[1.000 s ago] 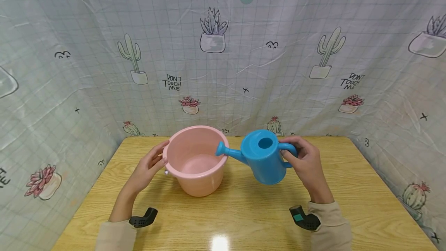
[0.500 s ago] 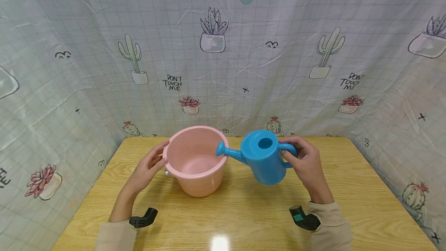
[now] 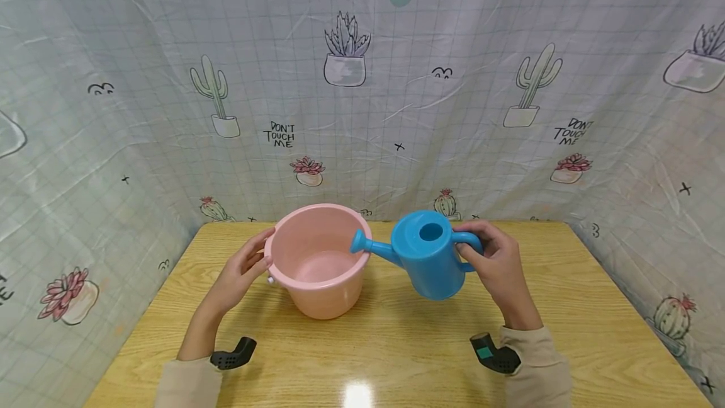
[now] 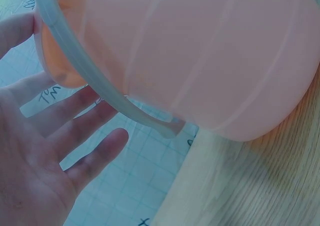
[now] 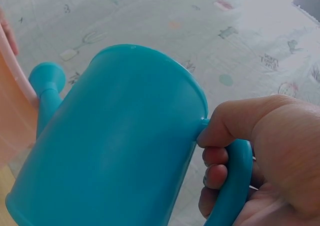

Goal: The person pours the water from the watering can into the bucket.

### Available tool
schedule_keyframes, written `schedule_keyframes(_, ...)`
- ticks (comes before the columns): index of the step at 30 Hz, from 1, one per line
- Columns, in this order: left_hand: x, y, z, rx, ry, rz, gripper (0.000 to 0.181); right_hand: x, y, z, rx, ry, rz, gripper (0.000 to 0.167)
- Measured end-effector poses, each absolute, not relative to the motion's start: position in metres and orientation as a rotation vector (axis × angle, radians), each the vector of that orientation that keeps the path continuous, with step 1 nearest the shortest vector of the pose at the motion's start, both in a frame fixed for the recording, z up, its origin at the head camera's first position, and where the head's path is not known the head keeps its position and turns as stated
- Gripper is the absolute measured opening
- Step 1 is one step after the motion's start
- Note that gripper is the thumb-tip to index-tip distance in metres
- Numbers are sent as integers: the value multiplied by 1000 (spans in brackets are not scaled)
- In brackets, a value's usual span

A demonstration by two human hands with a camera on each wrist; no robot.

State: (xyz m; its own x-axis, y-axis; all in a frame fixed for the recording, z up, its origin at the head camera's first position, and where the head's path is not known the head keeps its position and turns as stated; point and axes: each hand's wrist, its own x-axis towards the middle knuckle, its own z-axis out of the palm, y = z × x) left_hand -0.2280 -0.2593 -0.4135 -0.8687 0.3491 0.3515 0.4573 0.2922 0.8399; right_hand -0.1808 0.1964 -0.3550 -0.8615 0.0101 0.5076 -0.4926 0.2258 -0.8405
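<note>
A pink bucket point(image 3: 325, 298) stands on the wooden table left of centre, its mouth facing up. My left hand point(image 3: 235, 279) touches the left side of its rim, with fingers fairly straight. In the left wrist view, those fingers point(image 4: 80, 118) reach past the pale bail handle point(image 4: 95, 78). A blue watering can point(image 3: 433, 269) is to the right, its spout pointing left. Its flared spout tip point(image 3: 359, 242) lies over the bucket's right rim; whether they touch I cannot tell. My right hand point(image 3: 501, 263) grips the can's handle point(image 5: 240, 176), fingers curled round it.
The wooden table point(image 3: 362, 351) extends around both objects. A patterned cloth point(image 3: 396, 112) with cactus prints hangs behind and along both sides. Black wrist devices point(image 3: 233, 355) sit by both beige sleeves.
</note>
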Motion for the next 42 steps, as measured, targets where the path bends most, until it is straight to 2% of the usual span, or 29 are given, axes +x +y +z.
schedule_keyframes(42, -223, -257, -414, -772, -2438, -1620, 55, -179, 199, -356, 462, -2093, 1656, 23)
